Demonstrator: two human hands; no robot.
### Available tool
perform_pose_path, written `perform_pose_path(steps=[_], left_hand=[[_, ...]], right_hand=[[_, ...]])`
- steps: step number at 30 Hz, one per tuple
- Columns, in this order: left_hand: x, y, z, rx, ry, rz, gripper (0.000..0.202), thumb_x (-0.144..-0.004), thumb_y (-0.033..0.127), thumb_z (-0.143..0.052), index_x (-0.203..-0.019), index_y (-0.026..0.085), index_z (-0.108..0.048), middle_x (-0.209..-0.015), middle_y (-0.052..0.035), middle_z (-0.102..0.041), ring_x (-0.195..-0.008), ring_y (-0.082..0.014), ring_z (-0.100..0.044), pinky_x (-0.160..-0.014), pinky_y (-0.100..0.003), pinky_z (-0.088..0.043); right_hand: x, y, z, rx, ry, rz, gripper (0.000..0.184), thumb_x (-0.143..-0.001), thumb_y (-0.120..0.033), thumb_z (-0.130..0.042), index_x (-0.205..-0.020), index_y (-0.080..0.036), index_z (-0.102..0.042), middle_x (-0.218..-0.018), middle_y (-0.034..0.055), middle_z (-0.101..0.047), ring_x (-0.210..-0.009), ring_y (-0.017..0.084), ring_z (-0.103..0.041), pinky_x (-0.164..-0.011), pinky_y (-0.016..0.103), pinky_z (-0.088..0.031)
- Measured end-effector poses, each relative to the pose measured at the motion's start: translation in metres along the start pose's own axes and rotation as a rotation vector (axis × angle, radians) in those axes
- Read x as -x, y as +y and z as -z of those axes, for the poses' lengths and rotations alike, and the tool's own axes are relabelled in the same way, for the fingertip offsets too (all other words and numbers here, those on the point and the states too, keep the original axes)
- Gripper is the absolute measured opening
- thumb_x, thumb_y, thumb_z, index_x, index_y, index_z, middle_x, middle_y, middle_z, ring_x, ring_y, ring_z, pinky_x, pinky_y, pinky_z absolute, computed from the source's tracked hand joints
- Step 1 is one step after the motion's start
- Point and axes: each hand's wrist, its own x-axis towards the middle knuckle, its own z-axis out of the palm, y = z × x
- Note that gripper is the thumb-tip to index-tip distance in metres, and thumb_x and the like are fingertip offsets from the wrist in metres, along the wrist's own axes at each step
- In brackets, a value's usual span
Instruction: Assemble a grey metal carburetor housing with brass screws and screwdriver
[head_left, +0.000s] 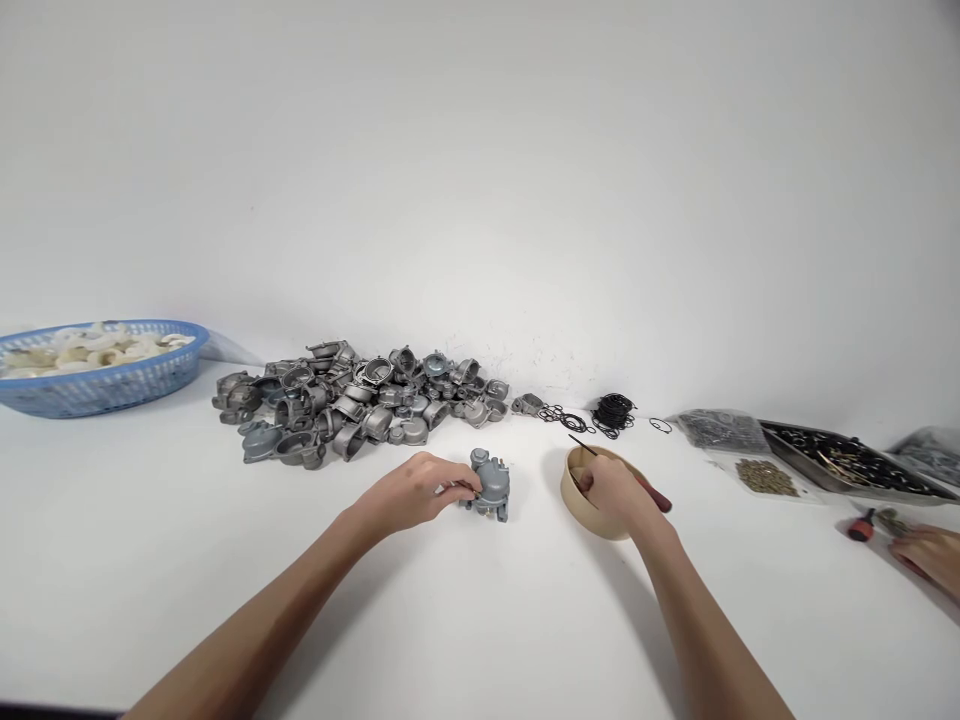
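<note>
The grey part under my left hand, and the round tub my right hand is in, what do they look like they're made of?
Grey part: likely cast metal, dull matte grey like the pile behind. Round tub: tan, matte, thin-walled, perhaps cardboard or wood; unclear.

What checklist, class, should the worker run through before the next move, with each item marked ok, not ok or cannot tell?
1. Left hand grips the grey metal part on the table: ok.
2. Right hand is at the round tan bowl with a red-handled tool: ok.
3. Something picked from the bowl: cannot tell, fingers hide it.
4. Pile of metal castings within view behind the part: ok.
5. Black rings lie apart from the bowl: ok.
6. Another person's hand at the right edge stays away from the bowl: ok.
</note>
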Motion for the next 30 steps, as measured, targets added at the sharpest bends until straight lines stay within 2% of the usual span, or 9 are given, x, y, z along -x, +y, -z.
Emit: perform_pose_path(steps=[3,8,14,17,20,24,27,30], left_hand=[[0.0,-0.002,-0.001,-0.02,0.009,-0.023,0.019,-0.095,0.015,-0.057,-0.097,0.021,-0.075,-0.088,-0.0022,-0.079,-0.072,-0.014,-0.073,-0.07,-0.022,-0.055],[0.001,-0.004,-0.002,-0.038,0.023,-0.044,0.018,-0.093,0.014,-0.059,-0.097,0.02,-0.076,-0.088,-0.0026,-0.08,-0.075,-0.0148,-0.074,-0.073,-0.023,-0.057],[0.001,-0.004,-0.003,-0.038,0.042,-0.084,0.019,-0.094,0.014,-0.058,-0.098,0.019,-0.076,-0.088,-0.0047,-0.079,-0.074,-0.015,-0.074,-0.07,-0.023,-0.058],[0.002,-0.006,-0.006,-0.042,0.056,-0.08,0.019,-0.095,0.016,-0.057,-0.099,0.019,-0.075,-0.089,-0.005,-0.079,-0.076,-0.0155,-0.074,-0.072,-0.024,-0.058],[0.003,-0.007,-0.008,-0.043,0.062,-0.063,0.017,-0.095,0.017,-0.058,-0.099,0.019,-0.074,-0.09,-0.0043,-0.079,-0.076,-0.0152,-0.073,-0.073,-0.024,-0.057],[0.001,-0.005,-0.008,-0.042,0.053,-0.049,0.017,-0.096,0.019,-0.057,-0.095,0.019,-0.074,-0.087,-0.0039,-0.078,-0.075,-0.015,-0.073,-0.073,-0.023,-0.056],[0.0,-0.002,-0.005,-0.032,0.021,-0.031,0.016,-0.095,0.021,-0.058,-0.091,0.02,-0.074,-0.086,-0.0038,-0.077,-0.075,-0.0146,-0.071,-0.072,-0.023,-0.055],[-0.001,0.0,-0.003,-0.022,-0.016,-0.015,0.011,-0.094,0.023,-0.062,-0.091,0.02,-0.073,-0.086,-0.0033,-0.075,-0.076,-0.014,-0.069,-0.07,-0.023,-0.053]], right_hand=[[0.0,-0.003,0.003,0.01,-0.091,-0.025,0.029,-0.068,-0.006,-0.054,-0.046,-0.02,-0.042,-0.045,-0.0007,-0.04,-0.041,0.013,-0.037,-0.05,0.031,-0.022],[0.002,-0.006,0.008,0.0,-0.133,-0.016,0.029,-0.068,-0.001,-0.051,-0.047,-0.02,-0.04,-0.047,-0.0012,-0.04,-0.043,0.012,-0.035,-0.052,0.031,-0.021],[0.005,-0.009,0.015,-0.069,-0.13,0.051,0.026,-0.07,-0.003,-0.052,-0.05,-0.019,-0.054,-0.052,0.0012,-0.053,-0.049,0.014,-0.046,-0.051,0.028,-0.026],[0.006,-0.011,0.021,-0.111,-0.075,0.091,0.025,-0.071,-0.008,-0.054,-0.05,-0.02,-0.059,-0.056,0.0018,-0.058,-0.052,0.015,-0.049,-0.05,0.028,-0.028],[0.007,-0.011,0.028,-0.157,0.011,0.127,0.023,-0.076,-0.013,-0.052,-0.061,-0.023,-0.068,-0.065,0.0017,-0.066,-0.06,0.017,-0.056,-0.052,0.027,-0.034],[0.009,-0.011,0.031,-0.261,0.184,0.167,0.019,-0.082,-0.023,-0.056,-0.086,-0.025,-0.074,-0.087,0.0017,-0.074,-0.079,0.019,-0.066,-0.073,0.029,-0.048],[0.012,-0.017,0.027,-0.453,0.314,0.28,0.014,-0.083,-0.027,-0.061,-0.088,-0.023,-0.074,-0.09,0.0034,-0.075,-0.081,0.02,-0.07,-0.082,0.033,-0.053],[0.019,-0.033,0.02,-0.623,0.278,0.398,0.013,-0.086,-0.029,-0.063,-0.089,-0.024,-0.074,-0.09,0.004,-0.076,-0.082,0.021,-0.072,-0.08,0.035,-0.058]])
